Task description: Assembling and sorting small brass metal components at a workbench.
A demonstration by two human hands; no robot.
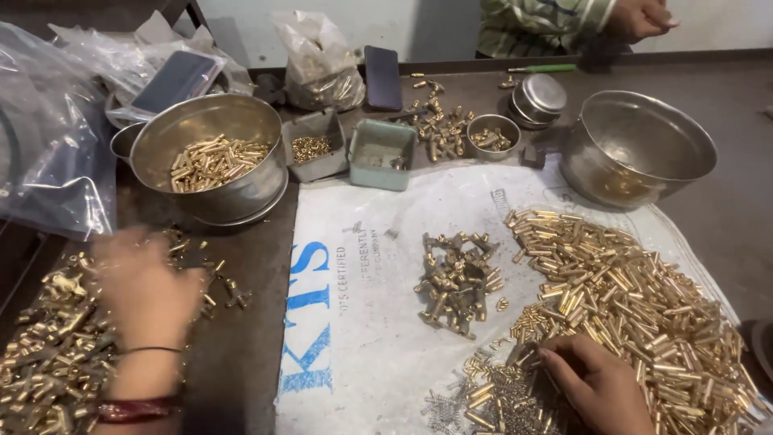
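My left hand (141, 286), blurred, reaches into a heap of brass fittings (48, 354) at the left of the table; whether it holds one I cannot tell. My right hand (592, 374) rests fingers-down at the near edge of a big pile of brass tubes (636, 302), pinching at small parts beside a patch of tiny springs (475, 399). A smaller cluster of assembled brass pieces (455, 282) lies between my hands on the white printed sack (362, 322).
A steel bowl (209, 121) holding brass tubes stands at the back left, an empty steel pot (636, 145) back right. Small trays (382, 153), a little bowl (493, 133), a lidded tin (539, 97), two phones, plastic bags and another person's hand (640, 18) line the far edge.
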